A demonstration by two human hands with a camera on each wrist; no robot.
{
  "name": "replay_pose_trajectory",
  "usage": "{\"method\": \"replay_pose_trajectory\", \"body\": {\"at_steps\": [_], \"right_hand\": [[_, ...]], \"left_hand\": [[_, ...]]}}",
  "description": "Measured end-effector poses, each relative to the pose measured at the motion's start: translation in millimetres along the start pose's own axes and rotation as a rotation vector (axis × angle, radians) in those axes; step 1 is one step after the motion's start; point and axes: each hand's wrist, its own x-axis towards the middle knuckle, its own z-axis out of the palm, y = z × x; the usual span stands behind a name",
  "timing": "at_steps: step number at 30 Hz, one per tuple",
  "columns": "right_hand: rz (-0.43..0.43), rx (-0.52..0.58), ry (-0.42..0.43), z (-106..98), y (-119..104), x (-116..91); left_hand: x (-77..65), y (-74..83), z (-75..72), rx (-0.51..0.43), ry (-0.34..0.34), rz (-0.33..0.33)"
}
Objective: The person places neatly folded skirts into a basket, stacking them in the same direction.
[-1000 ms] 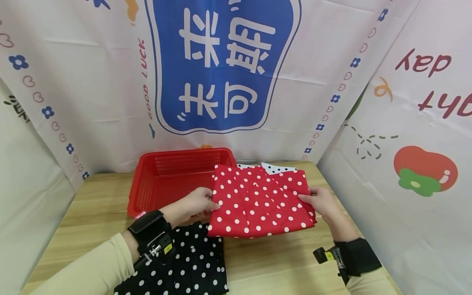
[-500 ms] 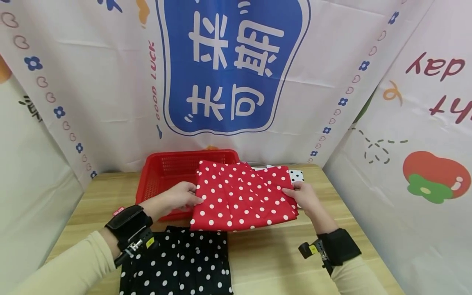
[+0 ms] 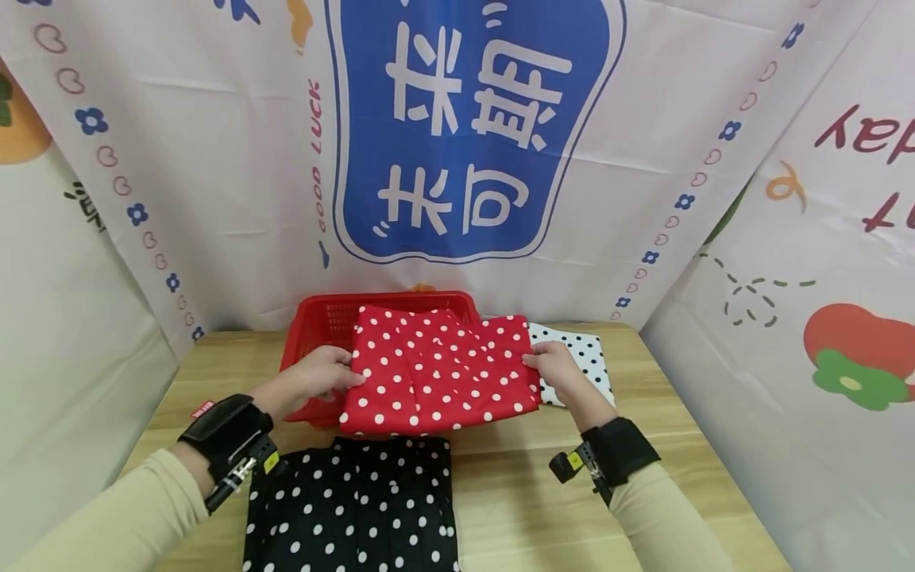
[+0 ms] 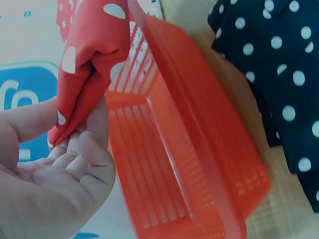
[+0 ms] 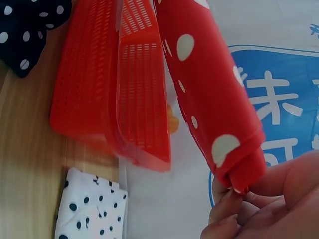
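A folded red cloth with white dots (image 3: 439,373) is held up between both hands, in front of and above the red plastic basket (image 3: 307,318). My left hand (image 3: 318,375) pinches its left edge, thumb on the near face. At the opposite edge my right hand (image 3: 561,369) pinches the cloth the same way. In the left wrist view the thumb and fingers of the left hand (image 4: 65,164) close on the folded layers. The right wrist view shows the right hand (image 5: 264,204) gripping a lower corner. The cloth hides much of the basket's inside in the head view.
A black cloth with white dots (image 3: 357,508) lies on the wooden table (image 3: 543,492) at the front. A folded white cloth with black dots (image 3: 586,357) lies right of the basket. Printed fabric walls (image 3: 243,159) enclose the table's back and sides.
Both hands have carried the red cloth leftward, more over the basket. More of the white dotted cloth now shows at the right. The head view has also shifted slightly.
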Motion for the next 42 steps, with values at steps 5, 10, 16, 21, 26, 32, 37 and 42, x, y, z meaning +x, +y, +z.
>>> {"method": "replay_pose_trajectory", "body": {"at_steps": [5, 10, 16, 21, 26, 32, 37, 42], "right_hand": [[0.018, 0.020, -0.005, 13.2, -8.0, 9.7], [0.022, 0.033, -0.016, 22.3, -11.0, 15.1], [0.018, 0.050, -0.002, 29.6, -12.4, 18.7], [0.022, 0.082, 0.021, 37.2, -11.9, 26.0], [0.038, 0.105, 0.049, 45.3, -12.1, 30.8], [0.050, 0.109, 0.081, 52.5, -16.0, 31.6], [0.044, 0.125, 0.105, 62.3, -18.8, 35.8], [0.049, 0.131, 0.121, 67.7, -18.4, 41.8]], "left_hand": [[0.5, -5.5, -11.0, 0.010, 0.028, -0.015], [0.6, -9.8, -18.4, 0.021, 0.036, -0.019], [1.9, -12.8, -23.0, 0.029, 0.050, -0.028], [3.0, -14.0, -26.9, 0.026, 0.069, -0.035], [3.5, -16.6, -31.1, 0.017, 0.071, -0.033], [7.3, -22.3, -36.5, 0.007, 0.076, -0.039], [10.6, -28.4, -42.0, 0.013, 0.084, -0.044], [15.4, -32.3, -43.2, 0.007, 0.097, -0.045]]}}
